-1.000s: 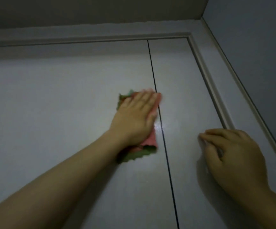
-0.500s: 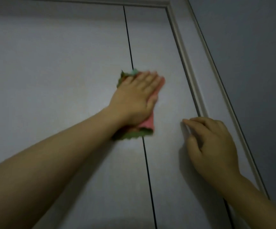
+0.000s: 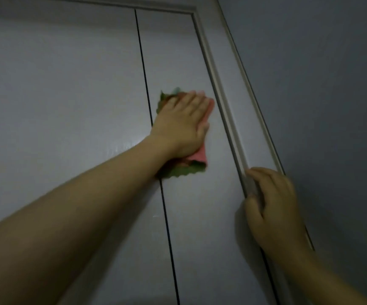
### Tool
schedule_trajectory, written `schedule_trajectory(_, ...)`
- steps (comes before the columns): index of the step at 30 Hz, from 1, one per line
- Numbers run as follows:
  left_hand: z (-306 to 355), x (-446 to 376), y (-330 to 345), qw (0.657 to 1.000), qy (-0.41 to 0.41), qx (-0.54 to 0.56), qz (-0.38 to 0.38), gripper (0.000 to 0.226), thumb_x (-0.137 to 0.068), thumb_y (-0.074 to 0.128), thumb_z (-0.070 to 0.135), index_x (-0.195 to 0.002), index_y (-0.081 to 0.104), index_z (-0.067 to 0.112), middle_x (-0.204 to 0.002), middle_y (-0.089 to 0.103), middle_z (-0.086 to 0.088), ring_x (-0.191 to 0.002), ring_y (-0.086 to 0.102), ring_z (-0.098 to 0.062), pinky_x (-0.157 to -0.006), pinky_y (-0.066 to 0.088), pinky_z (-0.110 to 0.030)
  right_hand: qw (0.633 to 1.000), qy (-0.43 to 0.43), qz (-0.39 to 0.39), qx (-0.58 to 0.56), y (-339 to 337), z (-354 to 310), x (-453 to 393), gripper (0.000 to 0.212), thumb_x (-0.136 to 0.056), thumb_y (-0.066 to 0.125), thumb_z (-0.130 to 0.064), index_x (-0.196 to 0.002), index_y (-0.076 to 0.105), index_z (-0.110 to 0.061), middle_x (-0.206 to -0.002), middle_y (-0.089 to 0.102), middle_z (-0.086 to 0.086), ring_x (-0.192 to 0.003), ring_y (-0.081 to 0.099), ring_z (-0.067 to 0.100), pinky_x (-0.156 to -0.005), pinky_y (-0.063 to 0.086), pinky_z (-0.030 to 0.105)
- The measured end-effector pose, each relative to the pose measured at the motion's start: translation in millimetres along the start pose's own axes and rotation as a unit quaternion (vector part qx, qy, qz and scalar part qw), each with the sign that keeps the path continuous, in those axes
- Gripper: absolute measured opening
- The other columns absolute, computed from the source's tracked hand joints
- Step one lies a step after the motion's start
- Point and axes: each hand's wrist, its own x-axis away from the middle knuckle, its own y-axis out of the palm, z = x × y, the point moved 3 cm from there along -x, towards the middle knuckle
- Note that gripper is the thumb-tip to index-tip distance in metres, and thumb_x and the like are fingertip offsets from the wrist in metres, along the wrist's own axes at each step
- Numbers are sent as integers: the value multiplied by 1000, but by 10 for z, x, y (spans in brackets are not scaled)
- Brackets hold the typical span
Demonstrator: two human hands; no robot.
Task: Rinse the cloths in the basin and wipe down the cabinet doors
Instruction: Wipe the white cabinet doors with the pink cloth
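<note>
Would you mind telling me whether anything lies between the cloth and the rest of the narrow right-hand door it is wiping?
Nothing visible does. The left hand presses the cloth flat on the right door, whose surface below it is bare. The right hand rests at the door's edge by the frame moulding, beside the wiping path.
</note>
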Motion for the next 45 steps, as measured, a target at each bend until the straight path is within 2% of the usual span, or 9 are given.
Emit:
schedule_trajectory(3,159,-153,8,998,-61,-8,22,60,-101,13,43,-153,1,16,-161,1,-5,-148,-1,-20,-120,-4,-40,1000,17,1,-5,23,-11,12,55,-80,30,-30,-122,58,-8,-120,57,4,-114,41,12,-98,29,21)
schedule_trajectory(8,597,415,127,998,55,33,-14,60,-100,7,45,-152,-7,18,-161,-9,0,-147,-10,-15,-116,-7,-34,999,17,-28,-11,-19,6,98,52,-83,34,-21,-127,56,-6,-129,55,7,-120,39,13,-103,30,31)
schedule_trajectory(11,477,444,123,994,102,23,-31,65,-93,4,46,-153,-5,20,-161,-6,1,-148,-6,-14,-117,-3,-34,999,13,-52,5,-39,21,134,51,-81,43,-14,-130,55,-5,-136,52,7,-125,35,12,-109,24,24)
schedule_trajectory(16,287,168,58,999,-38,4,10,68,-91,2,45,-153,0,18,-161,1,-2,-148,-1,-17,-119,-6,-37,998,-4,-66,17,-14,40,178,51,-82,45,-14,-132,54,-5,-141,47,7,-130,32,15,-110,17,19)
schedule_trajectory(22,628,963,186,992,112,51,-19,64,-95,5,46,-153,7,19,-160,7,0,-148,5,-17,-117,0,-36,997,-19,-77,15,-13,89,271,55,-88,32,-27,-137,48,-8,-145,38,0,-135,28,14,-113,9,14)
schedule_trajectory(29,-179,680,55,992,-104,3,71,68,-93,9,45,-152,19,13,-159,19,-7,-147,15,-22,-119,4,-39,997,-51,-53,22,105,-182,308,51,-89,34,-26,-135,50,-10,-139,50,6,-133,35,19,-114,16,34)
schedule_trajectory(36,143,1531,171,995,99,17,7,59,-98,22,42,-152,22,16,-158,21,-4,-146,18,-21,-116,13,-39,997,-60,-42,36,105,-227,384,49,-88,35,-24,-125,60,-4,-123,63,9,-122,40,19,-108,17,30)
schedule_trajectory(42,-480,1156,37,984,-160,-15,79,62,-97,20,40,-152,20,10,-158,20,-11,-146,16,-25,-120,7,-42,997,-54,-30,40,130,-336,382,48,-88,35,-23,-125,59,-5,-124,62,9,-121,44,24,-108,18,32)
schedule_trajectory(45,177,1457,166,995,-68,18,75,62,-96,29,38,-150,26,9,-156,27,-12,-145,22,-27,-119,11,-44,998,-33,-36,36,157,-362,424,48,-88,33,-23,-126,59,-5,-124,62,8,-121,47,26,-106,19,32)
